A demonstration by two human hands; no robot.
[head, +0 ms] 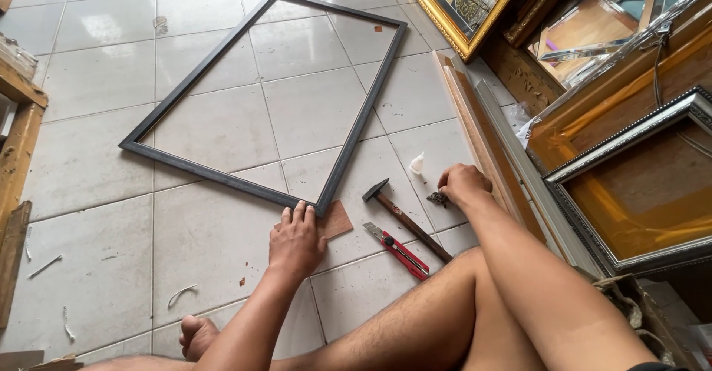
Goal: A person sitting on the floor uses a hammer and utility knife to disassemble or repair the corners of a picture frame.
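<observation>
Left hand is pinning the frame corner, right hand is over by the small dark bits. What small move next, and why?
Probably bring the right hand back with one of the small dark pieces to the frame corner, which the left hand presses down over a brown scrap. The hammer lies beside it, unheld.

Small dark item (437, 198) under right hand (463, 186): unidentifiable.

Red utility knife (397, 251) beside hammer (406, 217); framed pictures (630, 186) (perhaps mirrors) stacked right.
</observation>
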